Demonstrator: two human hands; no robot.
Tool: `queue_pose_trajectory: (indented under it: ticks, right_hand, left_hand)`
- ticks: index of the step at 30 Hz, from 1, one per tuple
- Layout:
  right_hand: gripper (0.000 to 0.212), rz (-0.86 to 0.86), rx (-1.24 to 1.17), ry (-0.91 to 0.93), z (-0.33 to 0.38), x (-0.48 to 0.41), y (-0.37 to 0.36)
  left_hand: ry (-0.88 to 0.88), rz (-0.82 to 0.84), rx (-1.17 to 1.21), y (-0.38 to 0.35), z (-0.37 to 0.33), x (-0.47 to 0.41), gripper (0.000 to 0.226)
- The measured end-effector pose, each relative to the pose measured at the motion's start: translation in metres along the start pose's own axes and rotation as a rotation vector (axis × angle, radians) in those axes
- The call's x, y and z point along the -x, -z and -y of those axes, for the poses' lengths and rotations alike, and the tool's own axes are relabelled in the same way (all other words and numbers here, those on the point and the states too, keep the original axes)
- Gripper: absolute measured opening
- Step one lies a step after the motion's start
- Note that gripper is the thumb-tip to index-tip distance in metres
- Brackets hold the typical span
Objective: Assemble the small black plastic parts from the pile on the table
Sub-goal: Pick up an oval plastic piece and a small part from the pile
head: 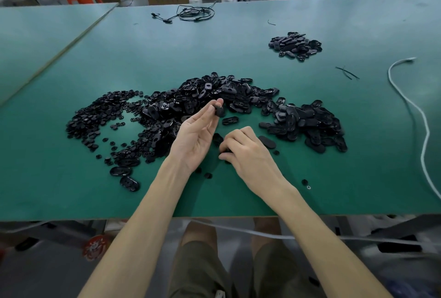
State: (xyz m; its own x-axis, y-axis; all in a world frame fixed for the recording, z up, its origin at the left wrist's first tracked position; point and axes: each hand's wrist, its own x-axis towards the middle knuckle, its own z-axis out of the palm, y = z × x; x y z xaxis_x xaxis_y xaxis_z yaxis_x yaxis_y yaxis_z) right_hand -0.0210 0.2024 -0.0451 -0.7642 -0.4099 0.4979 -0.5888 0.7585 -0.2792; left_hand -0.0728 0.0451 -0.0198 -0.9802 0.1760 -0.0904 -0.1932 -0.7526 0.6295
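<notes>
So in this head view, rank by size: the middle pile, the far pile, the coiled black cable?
Largest: middle pile.
Then far pile and coiled cable, which look alike; both lie farther off, so unranked.

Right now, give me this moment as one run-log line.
left hand: pinches small black plastic part, raised | right hand: curls round second black part on green table | black parts pile: behind hands

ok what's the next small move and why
Probably bring the left hand down to the right hand: the left pinches a small black part at its fingertips, the right curls over a second part on the green table, so mating them seems next.
</notes>
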Motion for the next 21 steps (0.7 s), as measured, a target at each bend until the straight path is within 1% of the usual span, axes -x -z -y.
queue_pose_trajectory:
  ticks: [5,9,12,17,21]
  right_hand:
    - [0.006,-0.022,-0.042,-0.062,0.001,0.0,0.002]
    - [0.009,-0.007,-0.001,-0.064,0.004,0.0,0.003]
    - [0.012,0.01,0.032,-0.066,0.006,0.0,0.003]
    - [0.019,-0.011,0.038,-0.14,0.011,-0.003,0.009]
    - [0.014,-0.116,-0.148,-0.268,0.016,-0.002,0.014]
  left_hand:
    - [0.03,-0.001,-0.069,-0.001,0.004,0.001,0.013]
    - [0.031,-0.006,-0.096,0.001,0.005,0.001,0.009]
    - [0.019,-0.02,-0.142,0.001,0.005,0.0,0.011]
    - [0.014,0.008,-0.171,0.001,0.006,0.001,0.012]
    - [0.021,0.009,-0.182,0.001,0.008,0.001,0.01]
